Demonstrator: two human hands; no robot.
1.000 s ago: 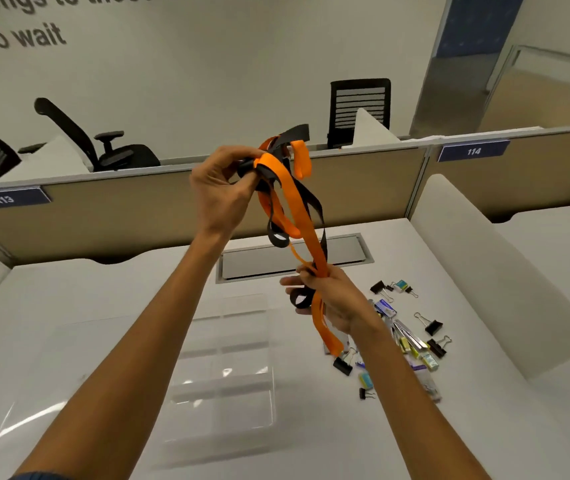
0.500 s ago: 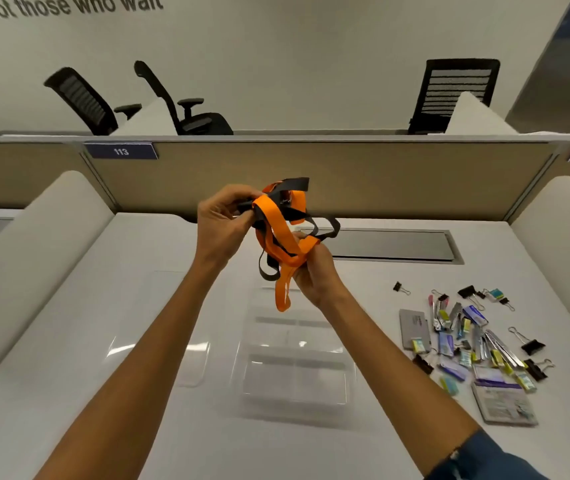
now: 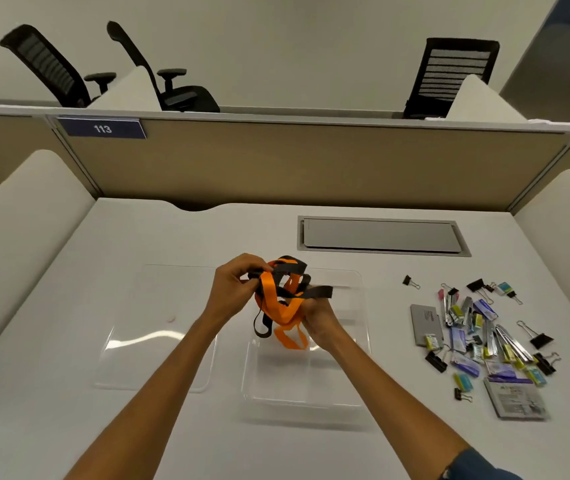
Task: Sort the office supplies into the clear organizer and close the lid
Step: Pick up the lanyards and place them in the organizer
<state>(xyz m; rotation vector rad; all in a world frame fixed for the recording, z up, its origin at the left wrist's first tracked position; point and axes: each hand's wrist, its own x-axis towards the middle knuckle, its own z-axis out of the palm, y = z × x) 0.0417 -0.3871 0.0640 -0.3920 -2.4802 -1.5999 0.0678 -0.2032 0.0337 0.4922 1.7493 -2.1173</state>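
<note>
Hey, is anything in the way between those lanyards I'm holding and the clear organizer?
Nothing visible is. The left hand and right hand hold the orange and black lanyards bundled above the open clear organizer, and its lid lies flat on the desk to the left, off the tray.

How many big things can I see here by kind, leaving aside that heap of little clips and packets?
Black office chairs: 3
Clear organizer: 1
Clear lid: 1
Orange-and-black strap bundle: 1
Total: 6
</note>
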